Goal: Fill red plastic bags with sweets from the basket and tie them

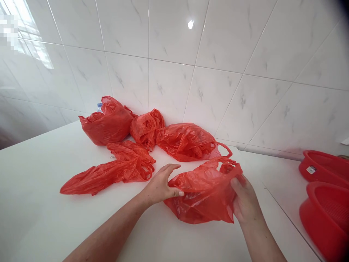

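At the far left of the white bench point(35, 167), you have a long, flattened red bag point(106, 177) lying slantwise. Behind it stands a bulging red bag point(109, 127), with a blue-topped item point(99, 107) just showing past its rear edge. A small bundled bag point(147, 128), also red, sits just beside that, near the tiled wall point(174, 83).

Next comes your left hand point(162, 187), thumb and forefinger spread wide, the thumb against the left end of the thin red bag point(203, 200) in front of you. Behind this bag lies a crumpled red bag point(188, 142) with a loop handle. Your right hand point(244, 200) grips the thin bag's right edge, thumb on the near side.

At the far right are two red basins; the rear basin point(324, 171) carries a white label point(311, 170), its print too small to read, and the front basin point(321, 222) has a ridged inside.
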Motion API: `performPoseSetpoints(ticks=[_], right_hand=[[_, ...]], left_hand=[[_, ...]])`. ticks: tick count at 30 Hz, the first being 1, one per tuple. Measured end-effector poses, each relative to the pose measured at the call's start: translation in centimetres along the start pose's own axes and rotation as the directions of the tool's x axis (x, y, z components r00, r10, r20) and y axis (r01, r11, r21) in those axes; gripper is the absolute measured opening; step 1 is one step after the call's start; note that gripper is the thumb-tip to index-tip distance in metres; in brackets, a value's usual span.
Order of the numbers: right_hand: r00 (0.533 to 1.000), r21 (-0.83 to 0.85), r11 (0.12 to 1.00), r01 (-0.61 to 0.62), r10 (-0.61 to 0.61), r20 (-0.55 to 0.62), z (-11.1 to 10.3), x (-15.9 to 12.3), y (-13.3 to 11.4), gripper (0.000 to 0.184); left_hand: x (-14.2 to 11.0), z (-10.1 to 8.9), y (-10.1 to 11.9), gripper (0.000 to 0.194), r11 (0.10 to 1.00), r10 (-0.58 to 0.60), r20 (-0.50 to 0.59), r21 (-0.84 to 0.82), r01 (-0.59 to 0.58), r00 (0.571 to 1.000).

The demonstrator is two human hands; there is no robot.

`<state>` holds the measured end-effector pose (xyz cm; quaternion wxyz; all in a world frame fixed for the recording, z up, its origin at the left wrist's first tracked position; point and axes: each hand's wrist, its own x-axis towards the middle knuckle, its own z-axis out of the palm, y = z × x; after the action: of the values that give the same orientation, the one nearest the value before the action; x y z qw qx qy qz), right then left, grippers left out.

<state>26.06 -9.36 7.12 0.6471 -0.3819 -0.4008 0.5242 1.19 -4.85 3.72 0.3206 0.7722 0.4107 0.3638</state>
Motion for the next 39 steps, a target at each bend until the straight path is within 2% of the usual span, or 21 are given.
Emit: performPoseSetpoints(ticks=[3, 5, 6, 7, 10, 11, 12, 14, 16, 19, 21, 24, 26, 29, 31, 33, 35, 36, 39], right_hand=[[0.991, -0.033, 0.999, -0.028, 0.032, 0.128, 1.7, -0.7, 0.1, 0.051], [0.99, -0.07, 0.997, -0.022, 0.031, 0.138, 2.5, -0.9, 0.3, 0.053], [0.991, -0.098, 0.995, -0.017, 0.029, 0.13, 2.6, -1.0, 0.5, 0.052], [0.993, -0.128, 0.992, -0.017, 0.031, 0.114, 2.5, -0.9, 0.6, 0.05], [1.0, -0.178, 0.984, -0.02, 0.017, -0.018, 1.3, -0.2, 0.7, 0.036], [0.997, -0.157, 0.987, -0.01, -0.003, -0.082, 0.7, 0.2, 0.7, 0.029], [0.99, -0.119, 0.993, 0.005, -0.021, -0.136, 0.1, 0.5, 0.5, 0.024], [0.982, -0.016, 0.999, 0.03, -0.033, -0.184, -1.0, 1.1, 0.2, 0.016], [0.99, 0.089, 0.996, 0.015, -0.002, -0.14, -1.6, 1.3, -0.2, 0.009], [0.999, 0.205, 0.979, 0.014, -0.004, -0.049, -1.6, 1.0, -0.7, 0.003], [0.998, 0.23, 0.971, 0.066, -0.066, -0.011, -1.3, 0.6, -1.0, 0.023], [0.992, 0.139, 0.986, 0.094, -0.104, 0.07, -1.2, 0.3, -1.3, 0.067], [0.986, 0.014, 1.0, 0.011, -0.013, 0.168, -1.3, 0.4, -1.0, 0.083], [0.94, -0.112, 0.986, -0.127, 0.156, 0.303, -1.1, 0.3, -0.1, 0.095], [0.925, -0.097, 0.985, -0.141, 0.166, 0.341, -0.7, 0.1, 0.5, 0.088], [0.936, -0.028, 0.993, -0.118, 0.12, 0.33, -0.2, -0.3, 0.9, 0.06], [0.96, 0.079, 0.993, -0.093, 0.069, 0.27, 0.2, -0.5, 1.1, 0.027], [0.973, 0.143, 0.986, -0.084, 0.05, 0.226, 0.2, -0.6, 1.1, 0.017], [0.992, 0.322, 0.944, -0.068, 0.031, 0.12, 0.4, -0.7, 1.1, 0.01]], left_hand=[[-0.6, 1.1, 1.2, 0.099, 0.995, 0.065, -0.027, -0.081, -0.067, 0.998], [-0.7, 2.0, 1.8, 0.114, 0.993, 0.028, -0.032, -0.116, -0.031, 0.999], [-0.7, 2.4, 2.0, 0.114, 0.991, -0.008, -0.026, -0.133, 0.005, 1.0], [-0.7, 2.6, 2.1, 0.103, 0.986, -0.049, -0.013, -0.161, 0.046, 0.999], [-0.2, 2.6, 2.0, 0.036, 0.914, -0.168, 0.012, -0.372, 0.161, 0.986], [0.0, 2.3, 1.9, 0.023, 0.855, -0.204, 0.001, -0.486, 0.179, 0.979], [0.2, 1.9, 1.7, 0.018, 0.775, -0.242, -0.017, -0.606, 0.183, 0.97], [0.5, 1.3, 1.4, 0.019, 0.576, -0.306, -0.054, -0.805, 0.14, 0.95], [0.5, 0.8, 1.3, 0.023, 0.395, -0.343, -0.055, -0.914, 0.091, 0.938], [0.3, 0.9, 1.6, 0.026, 0.223, -0.391, 0.019, -0.968, 0.115, 0.92], [0.2, 1.1, 1.8, 0.024, 0.146, -0.413, 0.07, -0.979, 0.142, 0.908], [0.3, 1.4, 2.0, 0.018, 0.072, -0.464, 0.087, -0.988, 0.136, 0.882], [0.4, 1.4, 1.8, 0.015, 0.047, -0.51, 0.093, -0.99, 0.135, 0.855], [0.7, 1.3, 1.4, 0.015, 0.039, -0.549, 0.094, -0.99, 0.138, 0.83], [0.7, 1.3, 1.3, 0.016, 0.043, -0.556, 0.101, -0.988, 0.15, 0.825], [0.6, 1.2, 1.3, 0.018, 0.04, -0.552, 0.119, -0.985, 0.169, 0.826], [0.5, 1.3, 1.5, 0.017, 0.025, -0.541, 0.143, -0.982, 0.187, 0.829], [0.5, 1.3, 1.6, 0.017, 0.015, -0.533, 0.16, -0.98, 0.199, 0.831], [0.3, 1.7, 1.5, 0.016, 0.003, -0.506, 0.211, -0.969, 0.246, 0.836]])
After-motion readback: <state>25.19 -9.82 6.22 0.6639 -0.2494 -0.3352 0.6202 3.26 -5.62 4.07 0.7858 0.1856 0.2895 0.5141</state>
